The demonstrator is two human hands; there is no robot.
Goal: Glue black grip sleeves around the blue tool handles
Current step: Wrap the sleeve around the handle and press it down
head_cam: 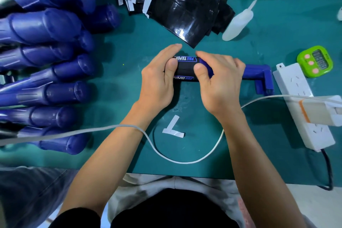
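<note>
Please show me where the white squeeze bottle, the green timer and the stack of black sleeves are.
white squeeze bottle (237,25), head view, on the middle of its white body.
green timer (314,62), head view, on the middle of its face.
stack of black sleeves (185,11), head view, on the glossy top sheet.

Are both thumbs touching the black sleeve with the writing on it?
Touching. The head view shows the left hand and right hand each pressing a thumb onto the black sleeve wrapped round the blue handle.
</note>
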